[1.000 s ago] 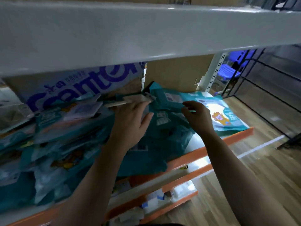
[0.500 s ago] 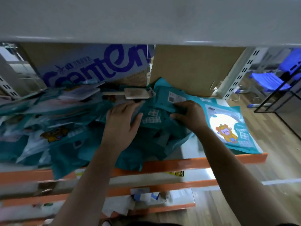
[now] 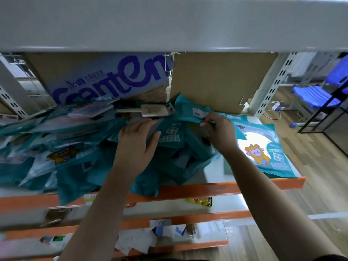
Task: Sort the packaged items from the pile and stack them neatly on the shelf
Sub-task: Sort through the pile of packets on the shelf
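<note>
Teal packet (image 3: pixel 192 111) pinched by right hand (image 3: pixel 219 132), left hand (image 3: pixel 135 146) flat on pile (image 3: pixel 75 153)

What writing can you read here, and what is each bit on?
"anten": large blue letters on the cardboard box, both ends cut off.
"7A", perhaps: handwritten white label on the lower shelf rail.
Too blurred: print on the teal packages, the yellow packet.

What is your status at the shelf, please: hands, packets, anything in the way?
Left hand flat on the pile. Right hand pinching the edge of a teal packet. Cartoon packet lies flat at right. Wooden brush lies atop the pile, beyond the hands.
</note>
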A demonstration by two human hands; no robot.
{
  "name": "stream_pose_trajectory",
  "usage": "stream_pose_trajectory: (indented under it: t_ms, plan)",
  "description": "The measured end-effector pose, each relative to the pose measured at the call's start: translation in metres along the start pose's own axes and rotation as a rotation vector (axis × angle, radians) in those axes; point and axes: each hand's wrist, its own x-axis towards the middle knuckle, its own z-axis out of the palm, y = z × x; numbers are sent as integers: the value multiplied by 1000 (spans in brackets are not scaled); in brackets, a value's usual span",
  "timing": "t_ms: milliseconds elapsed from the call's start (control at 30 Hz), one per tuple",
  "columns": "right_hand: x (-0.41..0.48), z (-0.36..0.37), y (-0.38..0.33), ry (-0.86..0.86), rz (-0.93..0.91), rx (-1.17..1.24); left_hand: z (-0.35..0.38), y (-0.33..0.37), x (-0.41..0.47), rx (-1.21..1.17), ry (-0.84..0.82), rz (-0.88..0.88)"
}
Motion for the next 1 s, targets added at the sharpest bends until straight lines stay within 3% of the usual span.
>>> stream_pose_trajectory:
  t_ms: [133, 333, 433, 533, 667, 733, 800, 900, 1000]
  plan:
    - [18, -36, -20, 96, -163, 61, -6, 8, 14, -19, 8, 21]
    - [41, -74, -63, -42, -383, 82, -13, 35, 56, -104, 27, 121]
    - [40, -79, -76, -39, -384, 154, -14, 42, 65, -145, 133, 86]
    - [38, -81, -78, 83, -350, 196, -16, 42, 67, -149, 196, 107]
    - [34, -80, -55, 357, -184, 76, -19, 37, 64, -321, 287, 53]
    - [28, -74, -40, 403, -42, 73, -17, 34, 62, -465, 326, -20]
    - [19, -63, -30, 341, 130, 206, -14, 37, 59, -714, 357, -128]
    - [1, -46, -29, 198, 299, 596, -4, 51, 49, -1121, 366, -278]
    - [-22, -30, -45, -47, 500, 994, 9, 66, 39, -1133, 345, -336]
